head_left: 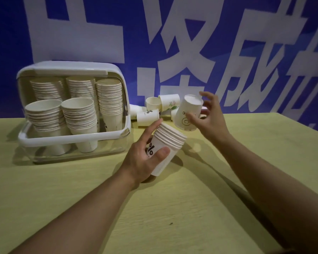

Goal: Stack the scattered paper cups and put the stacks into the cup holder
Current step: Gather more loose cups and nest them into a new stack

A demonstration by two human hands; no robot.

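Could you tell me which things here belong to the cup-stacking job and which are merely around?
Belonging to the job:
- stack of cups, gripped by the left hand
- single cup, held by the right hand
- loose cups lying behind
- cup holder with stacks inside

Merely around:
- table
- blue banner

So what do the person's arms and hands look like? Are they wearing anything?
Nothing is worn that the picture shows. Both forearms are bare right to the bottom edge, with no sleeves in view. The left hand and right hand have no gloves, rings, watch or bracelets.
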